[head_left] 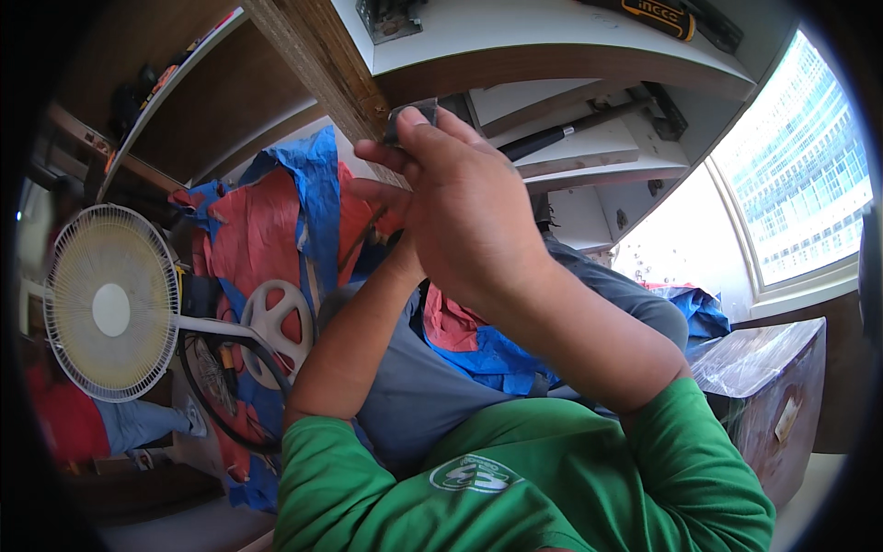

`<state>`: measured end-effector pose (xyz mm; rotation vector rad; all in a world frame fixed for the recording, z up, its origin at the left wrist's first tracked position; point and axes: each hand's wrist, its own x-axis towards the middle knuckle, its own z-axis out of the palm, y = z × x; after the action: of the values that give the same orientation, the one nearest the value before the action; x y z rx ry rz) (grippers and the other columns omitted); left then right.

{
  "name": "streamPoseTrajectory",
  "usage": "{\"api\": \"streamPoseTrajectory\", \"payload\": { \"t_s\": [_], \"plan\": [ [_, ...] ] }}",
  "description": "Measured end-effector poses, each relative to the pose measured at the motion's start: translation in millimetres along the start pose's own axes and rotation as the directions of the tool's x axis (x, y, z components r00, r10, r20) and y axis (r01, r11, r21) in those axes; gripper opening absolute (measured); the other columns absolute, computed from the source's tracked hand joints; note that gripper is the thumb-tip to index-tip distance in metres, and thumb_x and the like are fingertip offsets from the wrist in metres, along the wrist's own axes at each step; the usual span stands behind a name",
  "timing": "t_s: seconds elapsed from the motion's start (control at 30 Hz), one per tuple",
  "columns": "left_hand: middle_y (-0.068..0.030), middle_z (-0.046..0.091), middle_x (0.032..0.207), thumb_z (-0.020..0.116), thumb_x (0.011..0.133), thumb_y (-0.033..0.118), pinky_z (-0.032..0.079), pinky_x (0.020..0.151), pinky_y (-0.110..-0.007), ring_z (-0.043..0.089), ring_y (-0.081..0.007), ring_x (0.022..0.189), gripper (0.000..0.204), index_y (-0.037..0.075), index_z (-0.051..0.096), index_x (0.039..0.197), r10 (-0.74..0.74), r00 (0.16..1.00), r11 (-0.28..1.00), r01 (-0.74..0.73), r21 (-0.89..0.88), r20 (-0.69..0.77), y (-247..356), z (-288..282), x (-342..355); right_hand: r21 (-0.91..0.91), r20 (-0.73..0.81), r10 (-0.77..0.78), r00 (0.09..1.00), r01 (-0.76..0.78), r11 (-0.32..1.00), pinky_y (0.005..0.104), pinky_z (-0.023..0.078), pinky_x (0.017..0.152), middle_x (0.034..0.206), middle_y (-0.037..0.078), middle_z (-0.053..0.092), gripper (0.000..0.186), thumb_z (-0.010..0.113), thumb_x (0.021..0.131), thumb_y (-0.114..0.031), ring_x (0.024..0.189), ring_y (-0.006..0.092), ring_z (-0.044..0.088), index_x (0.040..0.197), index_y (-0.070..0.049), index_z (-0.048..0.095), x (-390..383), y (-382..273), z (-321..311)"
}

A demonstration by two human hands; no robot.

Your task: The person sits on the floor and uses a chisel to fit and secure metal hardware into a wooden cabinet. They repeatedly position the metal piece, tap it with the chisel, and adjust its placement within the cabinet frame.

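Note:
My right hand (469,202) is raised in front of me, close to the brown wooden edge (340,69) of a cabinet. Between its thumb and fingers is a small dark, flat-sided piece (397,127), whose kind I cannot make out. My left forearm (354,340) reaches up behind the right wrist. Most of my left hand (407,253) is hidden by the right one, so its grip does not show.
Beyond my hands, a white cabinet shelf (552,55) carries a black-and-yellow tool (658,14). A long black-handled tool (543,140) lies lower. Blue-and-red sheeting (317,184) and a white fan (110,304) are left; a plastic-wrapped box (763,368) stands right.

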<state>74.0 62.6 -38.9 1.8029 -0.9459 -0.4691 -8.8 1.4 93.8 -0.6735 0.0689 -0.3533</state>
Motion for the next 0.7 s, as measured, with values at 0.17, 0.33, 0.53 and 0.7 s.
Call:
{"api": "streamPoseTrajectory", "payload": {
  "t_s": [0.17,0.33,0.53,0.7],
  "plan": [
    [-0.0017,0.06,0.095,0.063,0.099,0.016,0.047,0.077,-0.025,0.056,-0.0088,0.088,0.027,0.002,0.061,0.123,-0.193,0.98,0.98,0.195,-0.048,0.044,-2,7,-5,-0.06,-0.022,0.088,0.996,-0.089,0.994,0.0324,0.059,0.075,0.109,0.015,0.061,0.035,0.053,0.105,-0.025,0.094,0.0205,0.066,0.125,0.003,0.049,-4,-7,11],
    [0.0022,0.058,0.085,0.062,0.1,0.017,0.046,0.069,-0.023,0.054,-0.0049,0.077,0.025,0.003,0.062,0.121,-0.207,0.977,0.905,0.209,-0.37,0.044,-4,10,1,-0.059,-0.008,0.093,0.996,-0.093,0.994,0.0301,0.06,0.068,0.114,0.016,0.059,0.038,0.049,0.107,-0.026,0.083,0.0206,0.068,0.13,0.004,0.045,-2,-9,14],
    [0.002,0.059,0.085,0.062,0.099,0.016,0.047,0.069,-0.023,0.055,-0.0053,0.076,0.026,0.003,0.061,0.122,-0.351,0.933,0.936,0.348,0.057,0.081,-11,13,-1,0.051,-0.027,0.065,0.997,-0.064,0.997,0.0298,0.061,0.06,0.127,0.018,0.051,0.042,0.045,0.108,-0.027,0.084,0.0224,0.071,0.135,0.006,0.04,-3,-1,20],
    [0.0008,0.061,0.091,0.062,0.098,0.015,0.048,0.074,-0.024,0.057,-0.0063,0.081,0.033,0.001,0.058,0.127,-0.198,0.961,0.978,0.208,-0.034,0.195,-24,1,-5,0.112,-0.049,0.066,0.997,-0.06,0.992,0.0293,0.062,0.054,0.129,0.021,0.051,0.045,0.043,0.108,-0.029,0.091,0.0269,0.074,0.135,0.008,0.039,0,-13,11]
  ]
}}
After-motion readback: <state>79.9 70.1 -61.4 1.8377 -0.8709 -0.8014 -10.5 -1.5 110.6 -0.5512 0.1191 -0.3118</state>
